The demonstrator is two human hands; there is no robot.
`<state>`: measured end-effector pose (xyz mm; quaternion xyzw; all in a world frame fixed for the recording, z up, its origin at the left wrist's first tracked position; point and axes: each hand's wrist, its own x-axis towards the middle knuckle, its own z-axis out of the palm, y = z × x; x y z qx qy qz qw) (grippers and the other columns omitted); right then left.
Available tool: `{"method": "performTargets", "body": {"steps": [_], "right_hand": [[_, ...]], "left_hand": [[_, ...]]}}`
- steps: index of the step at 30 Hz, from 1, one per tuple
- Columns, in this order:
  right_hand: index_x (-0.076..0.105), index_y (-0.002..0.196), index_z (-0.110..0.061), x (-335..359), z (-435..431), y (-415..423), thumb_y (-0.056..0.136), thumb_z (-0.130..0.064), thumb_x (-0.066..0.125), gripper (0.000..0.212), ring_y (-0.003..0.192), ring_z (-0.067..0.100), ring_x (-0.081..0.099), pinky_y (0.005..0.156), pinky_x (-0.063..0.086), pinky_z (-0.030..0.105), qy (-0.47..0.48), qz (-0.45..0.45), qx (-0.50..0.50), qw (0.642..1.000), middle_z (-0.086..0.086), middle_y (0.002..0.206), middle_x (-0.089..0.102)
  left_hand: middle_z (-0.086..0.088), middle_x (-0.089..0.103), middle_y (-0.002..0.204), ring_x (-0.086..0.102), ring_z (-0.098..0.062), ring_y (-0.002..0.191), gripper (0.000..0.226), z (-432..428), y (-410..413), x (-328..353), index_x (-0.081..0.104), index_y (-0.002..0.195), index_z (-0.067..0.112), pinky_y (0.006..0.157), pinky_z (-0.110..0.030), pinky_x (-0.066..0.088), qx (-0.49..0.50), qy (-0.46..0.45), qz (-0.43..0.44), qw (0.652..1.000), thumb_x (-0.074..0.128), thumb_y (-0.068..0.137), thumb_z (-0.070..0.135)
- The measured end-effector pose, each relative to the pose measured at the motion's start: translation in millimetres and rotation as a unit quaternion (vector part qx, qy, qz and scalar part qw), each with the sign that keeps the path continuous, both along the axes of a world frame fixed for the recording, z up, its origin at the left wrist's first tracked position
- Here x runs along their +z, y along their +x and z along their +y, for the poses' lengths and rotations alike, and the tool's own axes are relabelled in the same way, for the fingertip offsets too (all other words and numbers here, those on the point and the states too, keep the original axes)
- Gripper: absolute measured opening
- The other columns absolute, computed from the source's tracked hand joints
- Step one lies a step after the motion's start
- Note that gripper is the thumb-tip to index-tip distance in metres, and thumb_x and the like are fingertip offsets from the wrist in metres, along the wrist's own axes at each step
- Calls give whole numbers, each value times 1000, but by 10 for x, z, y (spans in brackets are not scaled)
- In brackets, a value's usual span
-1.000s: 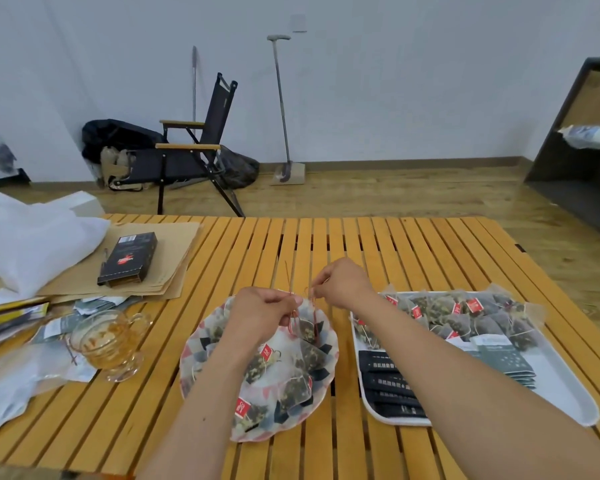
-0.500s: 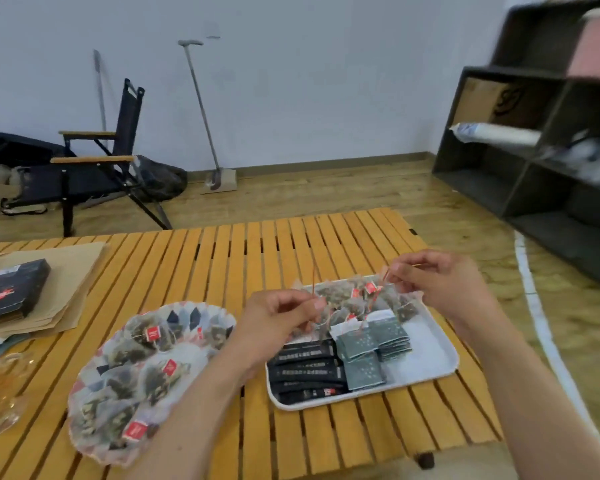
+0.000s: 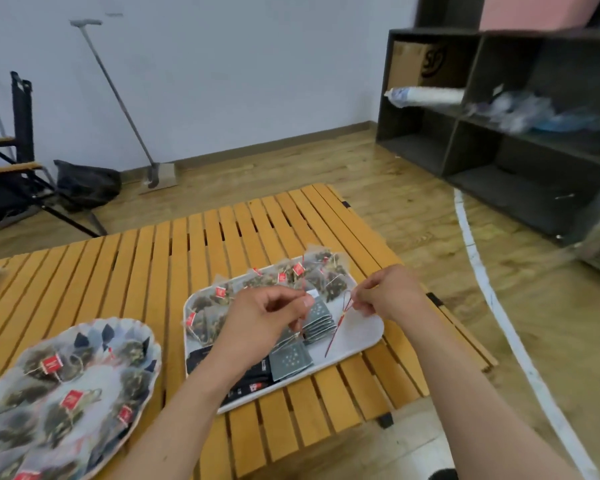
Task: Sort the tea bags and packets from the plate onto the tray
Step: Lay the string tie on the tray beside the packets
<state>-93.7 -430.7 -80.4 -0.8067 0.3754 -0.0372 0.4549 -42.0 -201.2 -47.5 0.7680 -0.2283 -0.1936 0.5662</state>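
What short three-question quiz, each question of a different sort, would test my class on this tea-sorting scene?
1. True or false: the plate is empty.
2. The right hand pinches: A a red string; B a black packet; C a cup.
3. Fill in: the grey packets lie on the white ____.
Key: 1 false; 2 A; 3 tray.

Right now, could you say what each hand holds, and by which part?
The right hand pinches a red string near its top; what the left hand pinches cannot be told.
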Motion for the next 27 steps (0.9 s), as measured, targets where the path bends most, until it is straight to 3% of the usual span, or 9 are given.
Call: {"method": "performTargets", "body": {"steps": [6, 12, 15, 17, 20, 23, 27], "right_hand": [[75, 67, -22, -33, 83, 52, 75, -23, 78, 9, 65, 20, 73, 66, 64, 41, -151, 54, 47, 986, -2, 64, 73], [77, 77, -25, 59, 78, -31, 87, -31, 73, 12, 59, 15, 72, 65, 64, 38, -189, 47, 53, 979, -5, 65, 74], [76, 76, -26, 231, 111, -156, 94, -35, 67, 22, 53, 7, 70, 64, 61, 36, -118, -78, 33, 989, -10, 67, 75], [77, 83, -23, 400, 222, -257, 92, -37, 71, 17, 57, 7, 69, 60, 53, 29, 17, -176, 33, 984, -8, 75, 77], [79, 98, -20, 533, 358, -361, 86, -31, 79, 16, 66, 7, 67, 55, 44, 22, 167, -209, 68, 961, -1, 87, 79], [79, 98, -15, 521, 356, -389, 85, -20, 80, 13, 70, 10, 67, 55, 45, 22, 194, -214, 74, 955, 3, 85, 78], [74, 97, -14, 426, 223, -373, 83, -14, 82, 16, 68, 12, 72, 53, 47, 23, 173, -199, -4, 965, 8, 81, 79]], "left_hand": [[-4, 76, 74, 67, -11, 58, 13, -56, -12, 5, 81, 91, 12, 52, -10, 45, 2, -7, 7, 1000, 75, 91, 24], [1, 74, 71, 66, -14, 56, 11, -84, -22, -2, 81, 90, 13, 51, -10, 44, -4, -7, 0, 1000, 75, 91, 22], [-2, 76, 74, 65, -14, 55, 10, -95, -22, -13, 82, 89, 13, 57, -14, 51, -14, -9, -7, 1000, 77, 89, 22], [-6, 77, 74, 65, -14, 54, 10, -109, -36, -14, 83, 90, 11, 61, -19, 55, -20, -7, -16, 1000, 79, 87, 21], [-7, 77, 72, 63, -14, 51, 12, -164, -75, -23, 83, 93, 8, 59, -24, 56, -32, -6, -19, 999, 83, 83, 15], [-9, 78, 72, 65, -16, 52, 7, -230, -127, -22, 83, 87, 12, 60, -31, 59, -47, -5, -21, 999, 85, 81, 15], [-1, 76, 65, 70, -14, 56, 14, -239, -138, -15, 81, 79, 20, 64, -27, 58, 0, 18, -87, 996, 79, 88, 30]]}}
